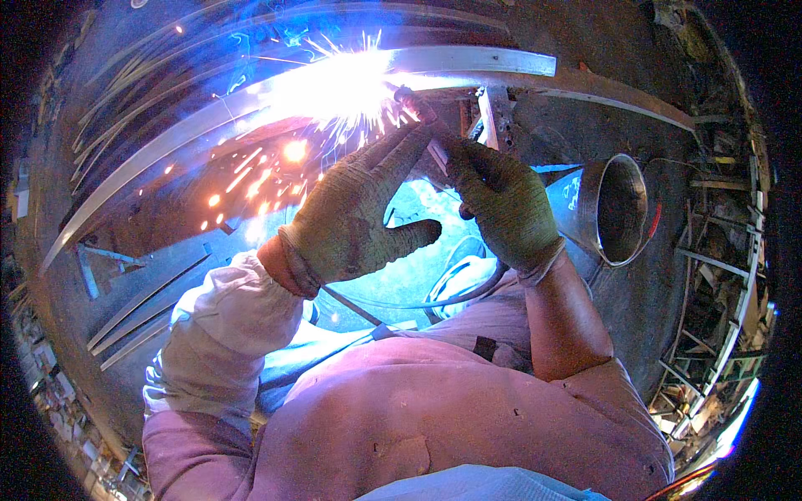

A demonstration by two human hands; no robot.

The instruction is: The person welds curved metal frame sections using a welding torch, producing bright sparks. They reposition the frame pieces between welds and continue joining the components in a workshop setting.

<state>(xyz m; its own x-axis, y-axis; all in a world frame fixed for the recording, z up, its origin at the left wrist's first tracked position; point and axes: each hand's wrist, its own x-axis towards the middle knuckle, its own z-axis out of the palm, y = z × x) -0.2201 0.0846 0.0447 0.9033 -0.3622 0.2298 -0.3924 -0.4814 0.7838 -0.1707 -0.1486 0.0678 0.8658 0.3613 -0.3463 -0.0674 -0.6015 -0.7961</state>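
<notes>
My right hand [505,200], in a worn work glove, is closed around a welding torch [420,108] whose tip points up and left. A blinding white arc burns just beyond the tip, on a long metal bar [484,61], and its glare hides the weld spot. My left hand [359,209], gloved too, is open, its fingers stretched toward the torch neck and the thumb held apart. Its fingertips come up against the torch or the right hand; which one I cannot tell. Orange sparks fall to the left of the left hand.
A metal cone with a wide round mouth [622,209] lies on the right. A short upright metal piece [489,117] stands under the bar. Loose metal strips [150,309] lie at the left. A metal rack [718,275] with scrap lines the right side. A dark cable [476,292] crosses near my lap.
</notes>
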